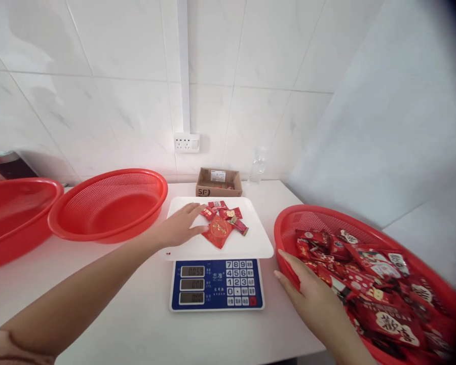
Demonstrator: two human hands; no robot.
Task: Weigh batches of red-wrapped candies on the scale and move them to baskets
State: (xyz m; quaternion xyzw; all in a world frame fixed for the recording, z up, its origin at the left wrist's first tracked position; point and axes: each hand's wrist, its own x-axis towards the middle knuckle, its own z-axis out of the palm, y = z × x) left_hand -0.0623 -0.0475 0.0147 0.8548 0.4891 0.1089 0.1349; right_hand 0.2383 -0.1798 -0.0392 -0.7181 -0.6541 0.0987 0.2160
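Observation:
My left hand (180, 225) reaches over the white pan (175, 249) of a digital scale (218, 285). Its fingers are spread, with the fingertips against a small pile of red candy packets (230, 214). A larger square red packet (217, 232) with gold print lies just by the thumb. A narrow wrapped candy (239, 225) sits at the pile's right side. My right hand (307, 291) is at the near left rim of a red plastic basket (289, 213), fingers stretched out and nothing visible in them. Many red wrapped candies (365, 284) fill that basket.
Two more red baskets, one mesh-sided (110, 233) and one at the far left (19, 238), stand on the white table (137, 314). Behind the scale are a cardboard box (219, 190) with a few red items and a clear plastic bottle (257, 167). A tiled wall closes the back.

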